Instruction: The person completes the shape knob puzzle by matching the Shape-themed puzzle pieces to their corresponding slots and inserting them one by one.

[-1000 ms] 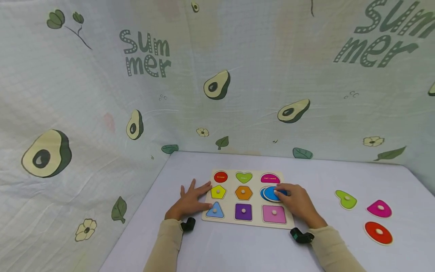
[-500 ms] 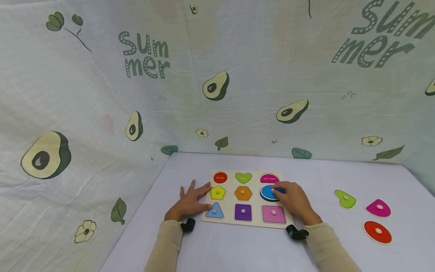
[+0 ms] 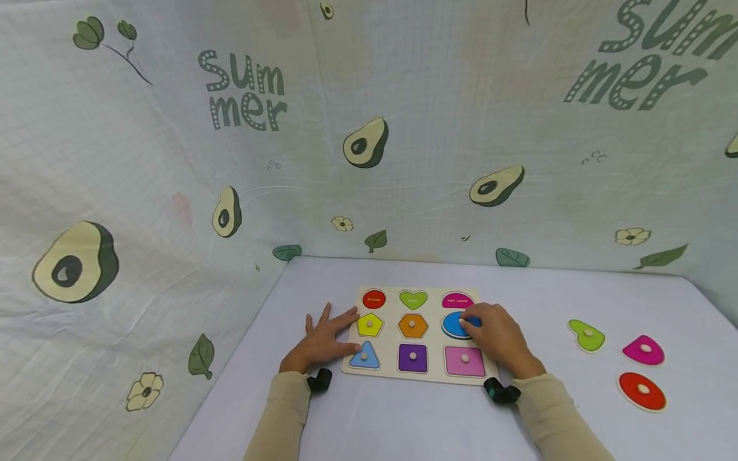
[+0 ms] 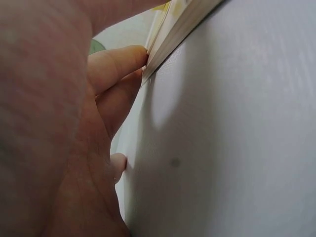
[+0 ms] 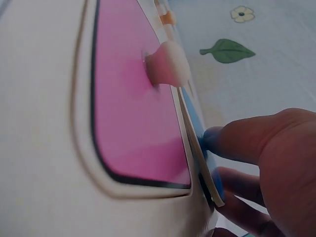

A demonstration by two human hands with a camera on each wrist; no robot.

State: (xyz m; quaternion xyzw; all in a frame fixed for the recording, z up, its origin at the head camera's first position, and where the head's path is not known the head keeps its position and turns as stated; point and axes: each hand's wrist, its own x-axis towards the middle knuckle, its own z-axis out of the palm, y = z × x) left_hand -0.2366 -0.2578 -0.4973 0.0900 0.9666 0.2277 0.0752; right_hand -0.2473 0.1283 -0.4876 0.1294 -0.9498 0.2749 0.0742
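Head view: the right hand (image 3: pixel 500 338) lies over the puzzle board (image 3: pixel 392 371), its fingers (image 5: pixel 237 143) curled on the blue round piece (image 3: pixel 455 325), which sits in the board's middle row, right column, under the fingertips. Just nearer the wrist than those fingers lies the pink square piece (image 5: pixel 133 113) with its pale knob. The left hand (image 3: pixel 323 339) rests flat on the counter (image 3: pixel 403 422), fingers (image 4: pixel 116 64) spread apart and touching the board's left edge, beside the yellow pentagon (image 3: pixel 370 325) and blue triangle (image 3: pixel 364 356). Well away from the right fingers, on the outer side, lie green (image 3: pixel 587 335), magenta (image 3: pixel 644 351) and red (image 3: pixel 642 391) loose pieces.
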